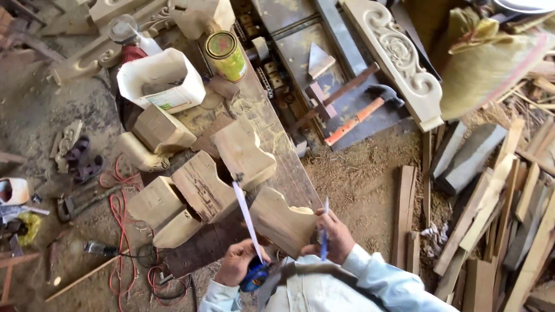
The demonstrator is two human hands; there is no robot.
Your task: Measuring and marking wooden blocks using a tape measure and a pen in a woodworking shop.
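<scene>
My left hand grips a blue tape measure, its white blade stretched up toward the wooden blocks. My right hand holds a blue pen upright and rests against a shaped wooden block at the near end of the workbench. Several similar cut wooden blocks lie just beyond it on the bench, one of them further up the plank.
A white cut-open plastic container and a green tin can stand on the bench. A hammer with an orange handle and a carved scroll panel lie to the right. Wooden offcuts pile up at right. Red cable and sandals lie on the floor.
</scene>
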